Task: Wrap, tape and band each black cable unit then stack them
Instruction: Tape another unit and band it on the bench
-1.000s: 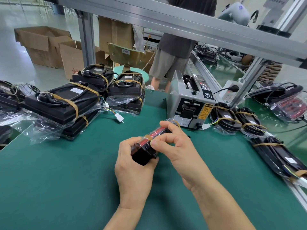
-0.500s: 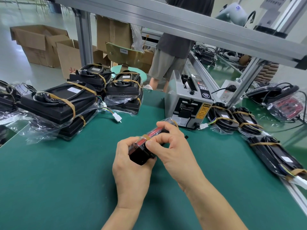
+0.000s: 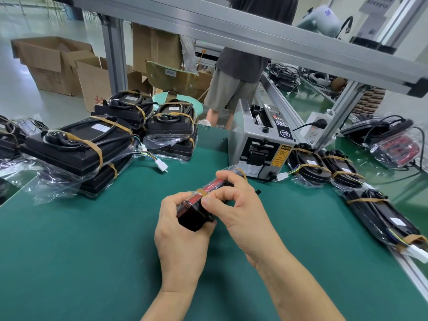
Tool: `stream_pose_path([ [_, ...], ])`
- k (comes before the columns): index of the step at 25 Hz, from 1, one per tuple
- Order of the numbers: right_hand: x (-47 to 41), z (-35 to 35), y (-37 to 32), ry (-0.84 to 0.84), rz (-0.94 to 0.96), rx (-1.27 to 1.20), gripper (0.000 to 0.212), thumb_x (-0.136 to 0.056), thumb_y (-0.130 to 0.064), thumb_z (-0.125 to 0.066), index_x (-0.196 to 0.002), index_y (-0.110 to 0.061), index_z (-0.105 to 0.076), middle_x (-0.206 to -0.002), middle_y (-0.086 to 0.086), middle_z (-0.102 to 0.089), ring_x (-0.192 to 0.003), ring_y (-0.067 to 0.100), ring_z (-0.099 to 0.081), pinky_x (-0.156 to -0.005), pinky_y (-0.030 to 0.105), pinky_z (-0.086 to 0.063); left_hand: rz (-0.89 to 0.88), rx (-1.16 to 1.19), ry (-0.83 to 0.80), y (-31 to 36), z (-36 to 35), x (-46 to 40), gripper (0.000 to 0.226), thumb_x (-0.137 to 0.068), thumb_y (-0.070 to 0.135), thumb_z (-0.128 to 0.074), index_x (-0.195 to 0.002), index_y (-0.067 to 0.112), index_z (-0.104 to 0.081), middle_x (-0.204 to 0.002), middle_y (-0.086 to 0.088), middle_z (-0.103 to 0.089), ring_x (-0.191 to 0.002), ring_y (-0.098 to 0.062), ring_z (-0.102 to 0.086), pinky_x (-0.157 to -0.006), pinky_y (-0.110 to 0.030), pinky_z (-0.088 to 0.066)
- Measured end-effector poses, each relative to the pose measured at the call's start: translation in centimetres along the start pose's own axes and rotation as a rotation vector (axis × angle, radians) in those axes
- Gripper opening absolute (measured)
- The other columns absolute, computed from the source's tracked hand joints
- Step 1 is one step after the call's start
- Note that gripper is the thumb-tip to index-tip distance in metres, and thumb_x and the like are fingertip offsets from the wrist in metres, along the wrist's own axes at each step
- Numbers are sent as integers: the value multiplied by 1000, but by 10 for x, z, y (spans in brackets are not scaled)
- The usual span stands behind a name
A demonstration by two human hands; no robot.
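Observation:
Above the middle of the green table (image 3: 69, 251) I hold one black cable unit (image 3: 196, 216) with a red face, wrapped in clear plastic and crossed by a tan rubber band (image 3: 201, 192). My left hand (image 3: 180, 235) grips its near end from below. My right hand (image 3: 238, 205) curls over the top, thumb and forefinger pinching at the band. Banded units lie in a stack (image 3: 76, 147) at the left, and more finished units (image 3: 171, 126) sit behind it.
A grey tape dispenser (image 3: 259, 144) stands just beyond my hands. Banded units (image 3: 324, 165) lie in a row along the right edge. A person (image 3: 240, 72) stands behind the aluminium frame (image 3: 231, 26). Cardboard boxes (image 3: 53, 63) sit on the floor at far left.
Both hands keep the same hold on the unit, with only small finger shifts at the band. The view has drifted slightly.

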State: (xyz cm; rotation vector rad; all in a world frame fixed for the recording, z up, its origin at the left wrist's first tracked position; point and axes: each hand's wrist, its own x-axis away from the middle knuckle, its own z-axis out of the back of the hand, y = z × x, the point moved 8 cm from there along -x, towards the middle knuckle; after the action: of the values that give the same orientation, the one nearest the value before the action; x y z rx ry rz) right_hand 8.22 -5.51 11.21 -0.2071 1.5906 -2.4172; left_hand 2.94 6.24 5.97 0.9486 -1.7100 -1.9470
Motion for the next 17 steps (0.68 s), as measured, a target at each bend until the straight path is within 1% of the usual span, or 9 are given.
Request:
stream_pose_path([
  [2,0,-1,-1,8,17,27,26,-81,-20,-70,-57,-29,-68,-128,-28,-43,-128,-3,-30,-113,40,-23,5,10,0,0,0,0,53,-58,8,-86,-92,33,-54,-94,12,-64,-84,0,-58,-68,-11,-43],
  [5,2,-2,-2,41,42,85,19,-81,-18,-68,-62,-18,-69,-127,-25,-44,-126,-8,-30,-113,40,-22,1,14,4,1,0,0,52,-58,7,-83,-90,36,-53,-93,11,-64,-84,-1,-58,-67,-9,-42],
  [8,4,-2,-3,85,45,114,18,-79,-18,-68,-61,-19,-67,-119,-31,-43,-123,-9,-32,-114,40,-20,-9,25,4,2,0,1,48,-59,7,-78,-87,37,-53,-92,10,-65,-83,-1,-59,-67,-11,-43],
  [10,6,-4,-5,105,43,147,17,-78,-19,-68,-61,-20,-67,-116,-32,-42,-121,-9,-34,-114,40,-19,-9,40,5,3,1,1,43,-58,13,-75,-88,36,-54,-90,10,-65,-81,0,-59,-65,-9,-42],
  [12,7,-4,-5,141,50,136,13,-76,-20,-68,-65,-24,-65,-117,-26,-47,-119,-3,-39,-110,36,-26,-7,44,5,3,2,1,41,-55,20,-72,-88,36,-54,-90,10,-65,-82,0,-59,-65,-8,-42],
  [13,7,-2,-5,169,55,91,9,-75,-18,-68,-74,-27,-65,-116,-21,-49,-117,0,-43,-104,31,-33,-8,40,0,2,1,1,41,-54,21,-73,-88,35,-54,-90,11,-65,-82,0,-59,-66,-8,-42],
  [15,6,4,0,222,44,-50,33,-76,-12,-69,-103,-27,-56,-116,-13,-50,-112,-2,-46,-97,20,-39,-13,25,-19,0,0,-1,48,-55,13,-81,-88,36,-55,-91,12,-65,-84,-1,-59,-69,-10,-43],
  [16,5,7,4,235,16,-133,43,-78,-10,-69,-113,-27,-50,-119,-12,-49,-114,-3,-45,-99,20,-39,-10,18,-27,-1,-1,-1,53,-55,8,-84,-88,36,-54,-91,12,-65,-84,-1,-59,-70,-11,-43],
  [17,3,6,7,231,-3,-176,48,-79,-11,-70,-118,-27,-46,-121,-13,-48,-116,-3,-44,-102,22,-39,-7,10,-30,-1,-1,-1,55,-55,5,-85,-88,37,-54,-91,12,-64,-84,-1,-59,-70,-11,-43],
])
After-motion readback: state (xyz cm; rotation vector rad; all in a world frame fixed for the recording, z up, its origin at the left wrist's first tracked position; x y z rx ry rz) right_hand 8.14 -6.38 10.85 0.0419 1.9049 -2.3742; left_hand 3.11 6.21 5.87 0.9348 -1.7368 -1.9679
